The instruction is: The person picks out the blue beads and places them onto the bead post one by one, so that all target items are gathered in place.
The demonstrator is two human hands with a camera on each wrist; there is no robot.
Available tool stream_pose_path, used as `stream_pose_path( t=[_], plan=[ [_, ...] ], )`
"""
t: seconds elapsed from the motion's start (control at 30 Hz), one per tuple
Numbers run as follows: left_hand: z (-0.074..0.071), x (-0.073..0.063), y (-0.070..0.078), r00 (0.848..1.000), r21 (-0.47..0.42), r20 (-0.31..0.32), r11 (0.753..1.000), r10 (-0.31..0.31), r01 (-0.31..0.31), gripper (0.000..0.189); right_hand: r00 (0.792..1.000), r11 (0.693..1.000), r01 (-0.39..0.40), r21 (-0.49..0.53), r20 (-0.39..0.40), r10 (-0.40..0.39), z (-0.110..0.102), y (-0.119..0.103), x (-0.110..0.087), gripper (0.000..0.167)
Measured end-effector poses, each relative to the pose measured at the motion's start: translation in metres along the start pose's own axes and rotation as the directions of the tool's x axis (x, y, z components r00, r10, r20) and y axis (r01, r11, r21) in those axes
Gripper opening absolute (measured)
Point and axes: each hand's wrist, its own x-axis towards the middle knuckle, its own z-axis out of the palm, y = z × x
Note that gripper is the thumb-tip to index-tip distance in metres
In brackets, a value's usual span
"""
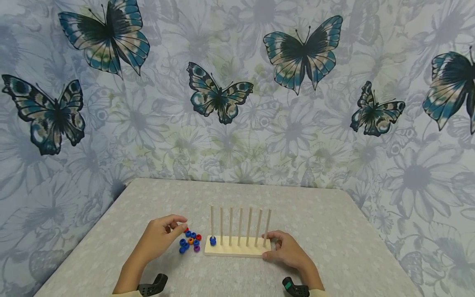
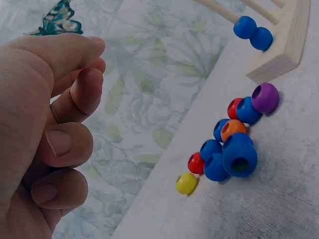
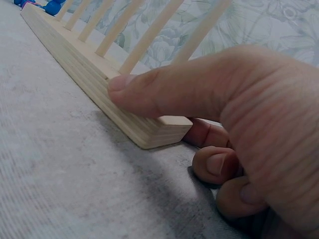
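Observation:
A pale wooden peg rack with a row of several upright pegs stands on the table. Two blue beads are stacked on its leftmost peg. My right hand grips the rack's right end, with the thumb along the front and the fingers behind. Left of the rack lies a loose cluster of beads: several blue beads, a purple bead, an orange bead, red beads and a yellow bead. Over the cluster's far left side, my left hand hovers with fingers loosely bent; no bead shows between them.
A light patterned cloth covers the table. Behind the table rises a wall with flower and butterfly prints. Each wrist wears a dark band, the left band and the right band.

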Motion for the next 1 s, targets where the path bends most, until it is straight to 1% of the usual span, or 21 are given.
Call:
stream_pose_path(
  t=[0.17, 0.27, 0.37, 0.53, 0.77, 0.87, 1.0],
  plan=[
    [0.003, -0.001, -0.011, 1.0, -0.006, 0.018, 1.0, -0.016, 0.016, 0.015, 1.0, 1.0, -0.014, 0.003, 0.004, 0.014, 0.0, -0.001, -0.002, 0.059],
    [0.004, -0.002, -0.014, 0.999, -0.021, 0.022, 0.999, -0.029, 0.03, 0.015, 1.0, 1.0, -0.004, 0.013, 0.008, 0.004, 0.0, -0.002, -0.003, 0.06],
    [0.004, -0.002, -0.016, 0.999, -0.023, 0.026, 0.999, -0.031, 0.032, 0.017, 1.0, 1.0, 0.001, 0.019, 0.004, -0.001, 0.001, -0.004, -0.003, 0.059],
    [0.005, -0.002, -0.018, 0.999, -0.004, 0.024, 0.999, -0.035, 0.036, 0.019, 1.0, 1.0, 0.0, 0.008, -0.008, 0.0, 0.001, -0.006, -0.003, 0.059],
    [0.008, -0.003, -0.022, 0.999, 0.002, 0.027, 0.999, -0.041, 0.041, 0.021, 1.0, 1.0, -0.009, -0.02, -0.009, 0.009, 0.001, -0.003, -0.002, 0.058],
    [0.008, -0.003, -0.023, 0.999, -0.002, 0.023, 0.999, -0.044, 0.044, 0.022, 1.0, 1.0, -0.011, -0.014, -0.009, 0.011, 0.001, -0.001, -0.001, 0.059],
    [0.007, -0.004, -0.025, 0.998, -0.007, 0.019, 0.998, -0.059, 0.059, 0.018, 1.0, 1.0, -0.009, -0.007, -0.005, 0.009, 0.002, -0.001, 0.0, 0.059]
  ],
)
